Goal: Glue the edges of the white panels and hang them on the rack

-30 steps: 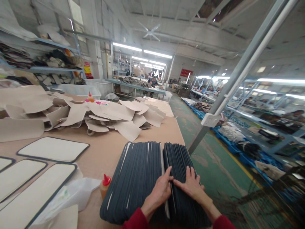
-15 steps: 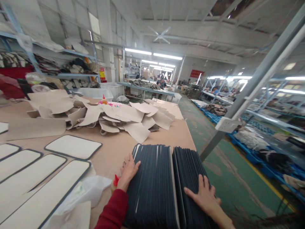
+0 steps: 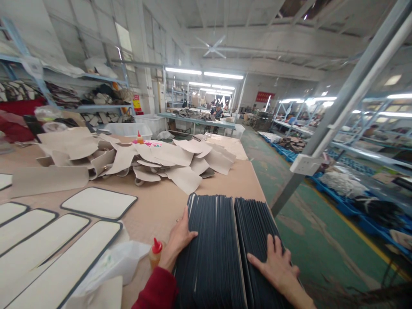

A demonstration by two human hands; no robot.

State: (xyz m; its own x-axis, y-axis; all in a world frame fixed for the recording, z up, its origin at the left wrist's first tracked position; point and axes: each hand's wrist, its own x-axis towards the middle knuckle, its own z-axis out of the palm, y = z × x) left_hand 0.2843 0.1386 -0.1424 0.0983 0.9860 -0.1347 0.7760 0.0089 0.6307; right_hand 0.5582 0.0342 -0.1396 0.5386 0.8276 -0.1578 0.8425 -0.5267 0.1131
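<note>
Two rows of thin dark-blue-edged panels stand packed on edge at the table's front: a wider left row (image 3: 209,244) and a narrower right row (image 3: 257,231). Against the outer left side of the wider row rests my left hand (image 3: 182,234), thumb lying over its top edge. My right hand (image 3: 277,264) is spread across the top and outer side of the narrower row. Both hands have their fingers apart, with the panels between them. Beside my left wrist stands a squeeze bottle (image 3: 156,253) with a red nozzle.
Cream panels with dark borders (image 3: 99,201) lie flat at left, near a crumpled white plastic bag (image 3: 112,262). A heap of loose beige pieces (image 3: 161,156) covers the table's far part. A grey post (image 3: 296,180) rises beyond the right edge. A person (image 3: 217,110) sits far off.
My left hand has moved right with the left row, pressing it nearer the right row, so the gap between them is narrower. My right hand has hardly moved.
</note>
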